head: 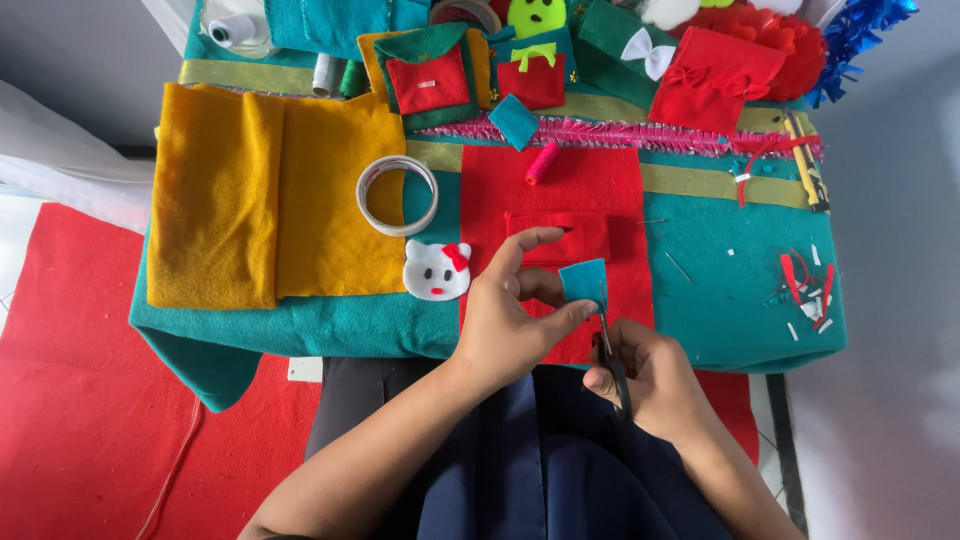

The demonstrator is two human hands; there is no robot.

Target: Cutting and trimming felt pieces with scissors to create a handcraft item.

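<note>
Right hand (655, 380) clamped on scissors (612, 355), snipping felt

Left hand (510, 315) pinches the small teal felt square (583, 280) between thumb and fingers, over the red felt panel (550, 190).

Bare forearms (no sleeves showing) above navy-blue clothing.

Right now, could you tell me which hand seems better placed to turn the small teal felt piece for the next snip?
Probably the left hand: it already pinches the teal felt piece, while the right hand is occupied holding the scissors.
</note>
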